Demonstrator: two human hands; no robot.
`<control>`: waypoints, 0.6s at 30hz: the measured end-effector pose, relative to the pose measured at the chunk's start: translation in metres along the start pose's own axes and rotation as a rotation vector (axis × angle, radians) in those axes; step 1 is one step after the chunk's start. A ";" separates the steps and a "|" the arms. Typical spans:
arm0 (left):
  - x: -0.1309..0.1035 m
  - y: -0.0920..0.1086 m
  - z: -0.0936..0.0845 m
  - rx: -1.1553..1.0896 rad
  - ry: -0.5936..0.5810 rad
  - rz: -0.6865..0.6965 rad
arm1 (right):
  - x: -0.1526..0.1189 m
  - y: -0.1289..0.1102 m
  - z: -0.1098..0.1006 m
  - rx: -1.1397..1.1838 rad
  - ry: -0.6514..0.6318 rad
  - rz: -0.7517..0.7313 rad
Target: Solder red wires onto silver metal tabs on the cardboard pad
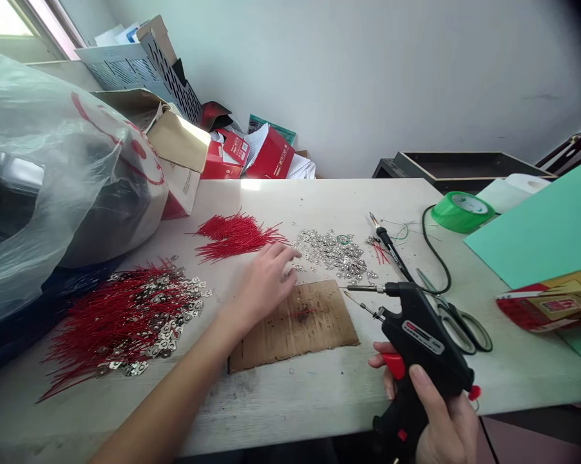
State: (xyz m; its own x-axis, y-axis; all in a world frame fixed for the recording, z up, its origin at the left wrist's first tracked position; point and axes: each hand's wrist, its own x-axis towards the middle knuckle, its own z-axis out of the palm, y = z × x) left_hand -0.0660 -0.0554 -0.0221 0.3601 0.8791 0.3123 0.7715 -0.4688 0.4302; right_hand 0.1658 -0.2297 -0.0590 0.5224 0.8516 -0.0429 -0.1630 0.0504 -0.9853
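While left hand [270, 277] reaches, right [446, 422] grips tool [419, 316]

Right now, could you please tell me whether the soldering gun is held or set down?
Held: the right hand is wrapped around the black soldering gun.

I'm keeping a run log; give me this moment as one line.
left hand: near loose metal tabs | right hand: gripping black soldering gun | cardboard: dark-marked
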 end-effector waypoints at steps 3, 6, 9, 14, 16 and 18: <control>0.009 -0.010 0.008 0.045 -0.026 0.019 | -0.001 -0.001 0.002 0.017 0.036 0.022; 0.011 -0.012 0.011 0.065 -0.049 -0.006 | -0.001 -0.003 0.003 0.008 0.028 0.029; 0.011 -0.010 0.009 0.042 -0.038 -0.004 | -0.001 -0.002 0.001 -0.003 0.000 0.026; 0.011 -0.007 0.009 0.050 -0.110 0.020 | 0.002 0.002 -0.004 -0.028 -0.018 -0.019; 0.012 -0.006 0.011 0.054 -0.119 0.017 | 0.003 0.002 -0.005 -0.035 -0.034 -0.024; 0.012 -0.005 0.012 0.051 -0.123 0.005 | 0.003 0.001 -0.005 -0.036 -0.036 -0.023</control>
State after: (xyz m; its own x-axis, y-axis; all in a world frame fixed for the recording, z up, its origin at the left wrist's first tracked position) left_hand -0.0593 -0.0412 -0.0301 0.4229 0.8822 0.2072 0.7939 -0.4709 0.3847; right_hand 0.1714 -0.2292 -0.0614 0.4950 0.8687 -0.0152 -0.1210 0.0516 -0.9913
